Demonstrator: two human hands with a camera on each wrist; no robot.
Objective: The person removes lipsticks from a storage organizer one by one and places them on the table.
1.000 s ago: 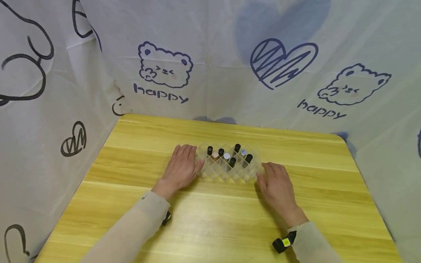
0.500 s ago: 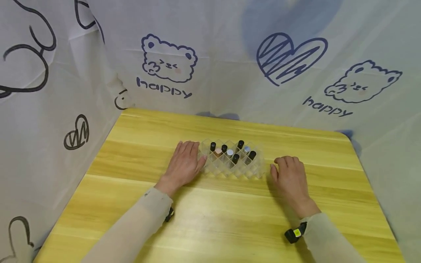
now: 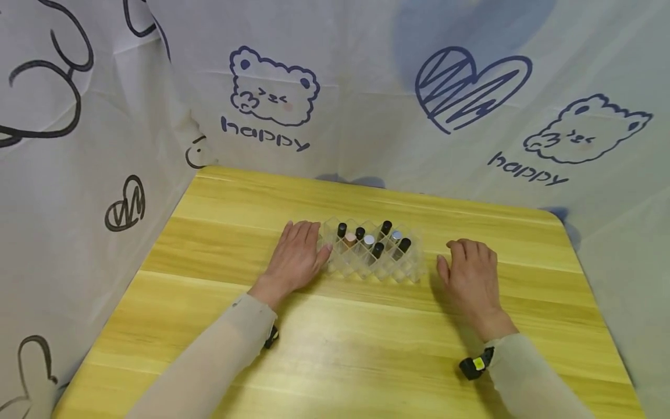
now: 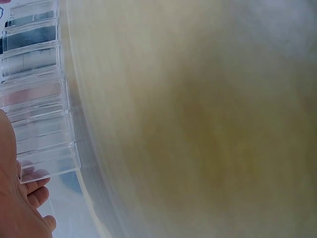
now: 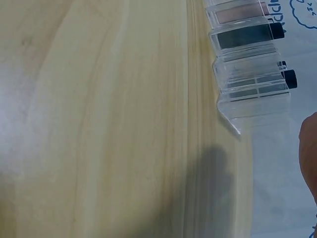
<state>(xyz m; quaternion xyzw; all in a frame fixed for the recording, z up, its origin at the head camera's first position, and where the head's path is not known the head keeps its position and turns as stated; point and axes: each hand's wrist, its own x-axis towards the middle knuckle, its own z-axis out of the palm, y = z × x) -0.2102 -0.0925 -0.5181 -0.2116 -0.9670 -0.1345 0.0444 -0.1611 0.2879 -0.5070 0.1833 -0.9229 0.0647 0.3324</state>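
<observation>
A clear plastic organizer (image 3: 361, 272) with diamond-shaped compartments stands on the table. Several small tubes or bottles sit in it, among them a black-capped one (image 3: 405, 244) at the right and a white-topped one (image 3: 369, 240) near the middle. My left hand (image 3: 295, 256) lies against the organizer's left end, thumb over its edge and fingers beside it; the left wrist view shows fingertips (image 4: 38, 197) at that end. Apart from the organizer, to its right, my right hand (image 3: 471, 276) hovers over or rests on the table, fingers loosely bent and holding nothing.
The wood-grain table (image 3: 335, 349) reaches back to a white cloth (image 3: 366, 139) printed with bears and hearts. More cloth (image 3: 68, 233) hangs along the left side. A black strap device (image 3: 475, 365) sits on the right wrist.
My right hand has let go of the organizer's right end and moved off to the right. My left hand stays at the left end. The whole view has shifted slightly.
</observation>
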